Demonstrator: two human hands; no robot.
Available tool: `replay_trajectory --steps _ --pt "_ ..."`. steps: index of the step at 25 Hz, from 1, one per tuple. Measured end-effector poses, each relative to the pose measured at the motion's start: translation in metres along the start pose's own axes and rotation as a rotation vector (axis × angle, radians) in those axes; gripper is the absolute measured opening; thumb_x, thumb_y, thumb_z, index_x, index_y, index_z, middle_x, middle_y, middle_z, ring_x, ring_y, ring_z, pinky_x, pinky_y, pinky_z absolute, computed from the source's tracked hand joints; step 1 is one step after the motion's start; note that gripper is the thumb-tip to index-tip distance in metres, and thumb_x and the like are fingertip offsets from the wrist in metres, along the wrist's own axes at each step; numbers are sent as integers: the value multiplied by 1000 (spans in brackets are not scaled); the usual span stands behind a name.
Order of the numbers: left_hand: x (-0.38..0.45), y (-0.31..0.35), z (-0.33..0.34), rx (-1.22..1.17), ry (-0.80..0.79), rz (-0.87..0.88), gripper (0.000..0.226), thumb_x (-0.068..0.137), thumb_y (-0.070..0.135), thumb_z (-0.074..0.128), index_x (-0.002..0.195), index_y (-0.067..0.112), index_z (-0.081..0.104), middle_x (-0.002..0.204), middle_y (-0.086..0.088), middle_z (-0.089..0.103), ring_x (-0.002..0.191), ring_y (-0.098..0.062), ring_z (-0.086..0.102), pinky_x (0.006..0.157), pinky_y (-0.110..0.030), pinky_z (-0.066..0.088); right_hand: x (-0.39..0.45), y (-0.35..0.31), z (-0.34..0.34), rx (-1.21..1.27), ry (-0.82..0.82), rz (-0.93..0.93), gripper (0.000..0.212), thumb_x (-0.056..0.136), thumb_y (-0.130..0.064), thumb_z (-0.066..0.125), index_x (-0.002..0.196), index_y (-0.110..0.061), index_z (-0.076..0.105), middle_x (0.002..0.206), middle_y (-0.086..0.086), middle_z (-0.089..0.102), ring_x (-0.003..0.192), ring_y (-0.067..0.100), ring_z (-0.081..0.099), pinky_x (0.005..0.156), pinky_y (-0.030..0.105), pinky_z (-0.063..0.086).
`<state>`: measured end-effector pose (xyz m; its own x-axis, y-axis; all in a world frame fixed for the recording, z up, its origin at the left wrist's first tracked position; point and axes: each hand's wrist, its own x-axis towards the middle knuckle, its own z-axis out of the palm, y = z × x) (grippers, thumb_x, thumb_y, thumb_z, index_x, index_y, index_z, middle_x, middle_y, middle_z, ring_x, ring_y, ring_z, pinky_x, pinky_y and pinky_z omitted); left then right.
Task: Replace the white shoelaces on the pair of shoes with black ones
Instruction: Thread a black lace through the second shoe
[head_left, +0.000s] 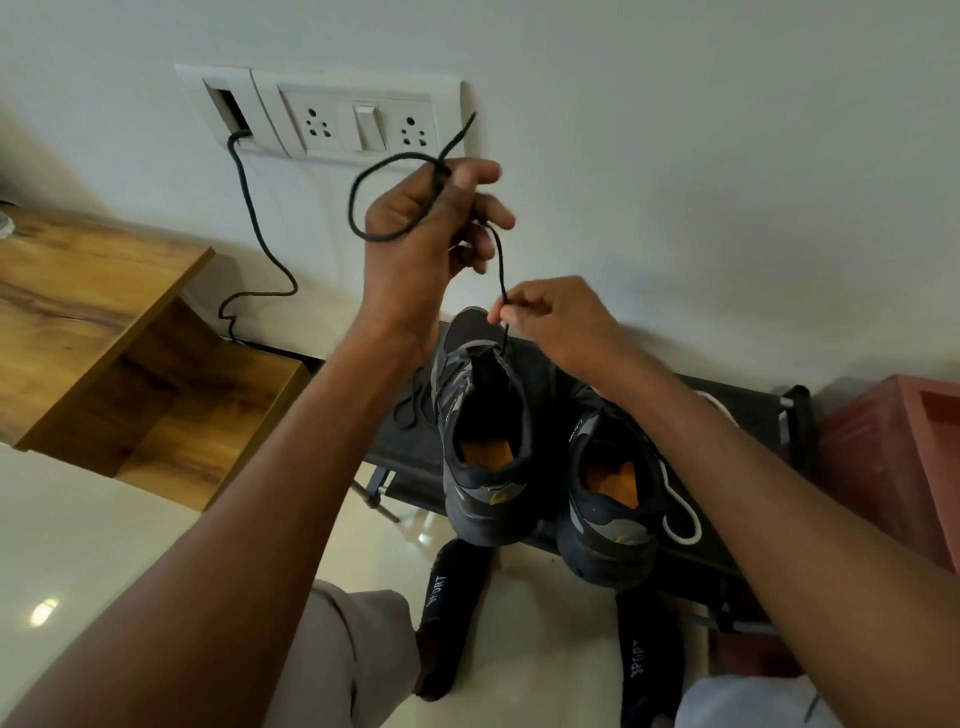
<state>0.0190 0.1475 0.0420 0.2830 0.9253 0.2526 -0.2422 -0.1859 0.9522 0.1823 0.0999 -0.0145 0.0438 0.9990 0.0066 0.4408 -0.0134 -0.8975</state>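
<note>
While the left hand (426, 234) grips a loop of the black shoelace (498, 270) raised above the left shoe (483, 441), the right hand (550, 322), lower and to its right, pinches that lace just over the shoe's eyelets. Below the right forearm, the right shoe (608, 499) keeps its white shoelace (680, 519).

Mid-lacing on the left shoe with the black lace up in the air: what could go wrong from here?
1. The left hand holds the black lace in a loose loop; pulled through like that, it may knot.
2. The right hand has only a fingertip grip near the left shoe, so the lace may slip out.
3. Both shoes' heels overhang the black rack; a hard tug might tip one off.
</note>
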Motion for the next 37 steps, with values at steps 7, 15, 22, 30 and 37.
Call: replay_trajectory --steps 7,15,22,30,37 --pt "1 -14 -30 96 206 -263 23 108 18 53 121 5 67 91 -15 77 68 -22 63 60 -30 47 1 -22 -18 356 224 59 15 104 -15 59 106 -16 74 91 0 78 90 13 75 74 28 50" --pt "-21 -9 -3 1250 -36 -52 21 98 39 59 92 25 74 73 1 61 69 -26 59 63 -33 40 -1 -23 -11 268 25 269 47 103 -53 54 104 -14 80 99 1 80 89 12 71 73 30 43" --pt "-42 11 31 1549 -59 -144 14 98 25 57 86 18 56 70 1 36 73 -29 47 65 -37 32 -24 -34 -5 383 68 400 26 92 -36 75 105 -14 79 84 1 77 76 15 73 64 31 36" --pt "-99 19 12 1097 -154 -61 21 101 44 61 92 30 75 65 12 57 64 -13 57 53 -27 37 -70 -33 -19 -486 572 3 7 94 -29 76 97 -31 81 94 -5 65 89 19 63 74 35 51" --pt "-112 -9 36 1012 -595 -129 26 102 37 61 82 24 70 66 9 67 68 -8 65 74 -39 57 -62 -28 -32 1121 266 438 22 98 -6 52 111 -8 70 108 10 79 78 17 71 72 29 57"
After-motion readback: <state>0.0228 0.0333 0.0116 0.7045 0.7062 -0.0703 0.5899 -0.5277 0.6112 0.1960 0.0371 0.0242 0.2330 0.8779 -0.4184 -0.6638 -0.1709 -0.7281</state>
